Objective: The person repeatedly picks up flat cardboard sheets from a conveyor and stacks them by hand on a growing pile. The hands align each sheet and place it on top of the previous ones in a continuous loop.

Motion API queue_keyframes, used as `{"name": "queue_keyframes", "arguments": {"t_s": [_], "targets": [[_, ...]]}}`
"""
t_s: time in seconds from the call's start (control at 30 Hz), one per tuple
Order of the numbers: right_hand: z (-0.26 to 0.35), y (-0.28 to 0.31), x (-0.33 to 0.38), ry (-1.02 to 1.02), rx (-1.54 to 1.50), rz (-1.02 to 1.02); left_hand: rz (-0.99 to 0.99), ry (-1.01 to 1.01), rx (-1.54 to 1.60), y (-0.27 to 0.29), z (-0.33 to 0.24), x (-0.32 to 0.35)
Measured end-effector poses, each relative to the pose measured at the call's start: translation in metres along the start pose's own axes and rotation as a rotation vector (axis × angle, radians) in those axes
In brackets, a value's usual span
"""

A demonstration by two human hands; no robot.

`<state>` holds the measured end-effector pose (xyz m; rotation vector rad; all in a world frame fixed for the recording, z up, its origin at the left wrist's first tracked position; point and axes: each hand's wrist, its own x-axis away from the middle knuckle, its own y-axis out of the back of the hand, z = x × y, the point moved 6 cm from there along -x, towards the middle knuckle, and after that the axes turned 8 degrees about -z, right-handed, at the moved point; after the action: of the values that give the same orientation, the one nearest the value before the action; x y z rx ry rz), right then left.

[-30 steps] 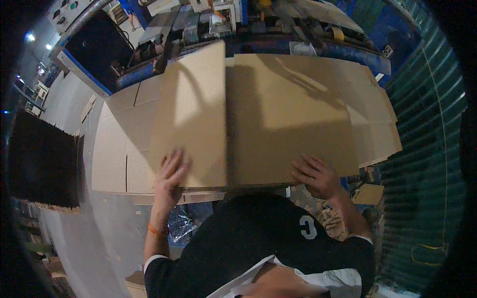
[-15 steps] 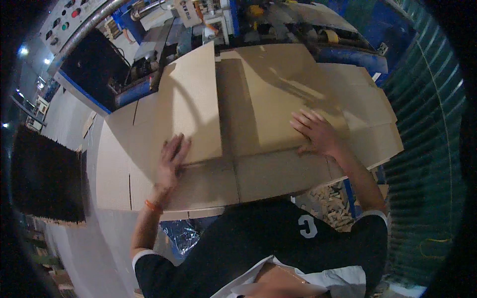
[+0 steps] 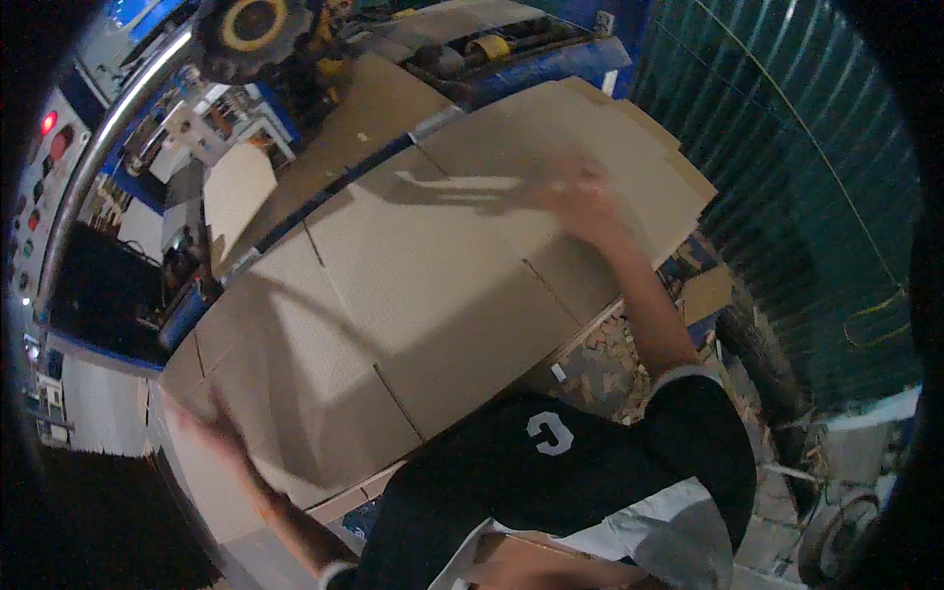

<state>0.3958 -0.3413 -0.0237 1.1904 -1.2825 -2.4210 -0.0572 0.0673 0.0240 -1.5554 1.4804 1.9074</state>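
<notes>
Lying flat across the work surface, a large sheet of brown corrugated cardboard [image 3: 413,295] is being spread out beneath both outstretched arms, its creased panels running from the lower left up toward the upper right. The right hand [image 3: 580,202] is being pressed onto the far right part of the sheet, near its upper edge; the hand is blurred, but the fingers look spread and flat on the board rather than closed around anything. The left hand [image 3: 211,433] is being laid on the near left corner of the same sheet, also blurred, with the fingers seemingly apart and open against the surface; whether an edge is being pinched there cannot be told. A second cardboard sheet [image 3: 388,118] is being carried on a blue machine [image 3: 551,69] just beyond the big sheet. A yellow-hubbed wheel [image 3: 243,25] is being shown at the top, above that machine. A control panel with a red lamp [image 3: 49,123] is standing at the far left. Green corrugated wall [image 3: 806,177] is filling the right side, and cardboard scraps [image 3: 600,359] are lying on the floor below the sheet's right edge.
</notes>
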Motion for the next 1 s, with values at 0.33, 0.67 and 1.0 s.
{"name": "queue_keyframes", "arguments": {"t_s": [0.33, 0.67, 1.0], "targets": [[-0.123, 0.04, 0.109, -0.529, 0.512, -0.208, -0.082, 1.104, -0.544, 0.081, 0.177, 0.205], [-0.131, 0.062, 0.104, -0.571, -0.667, -1.078, -0.656, 0.98, 0.551, 0.18, 0.132, 0.098], [-0.081, 0.133, 0.043, -0.597, -1.205, -0.82, -0.441, 1.408, 0.817, 0.115, 0.216, 0.164]]}}
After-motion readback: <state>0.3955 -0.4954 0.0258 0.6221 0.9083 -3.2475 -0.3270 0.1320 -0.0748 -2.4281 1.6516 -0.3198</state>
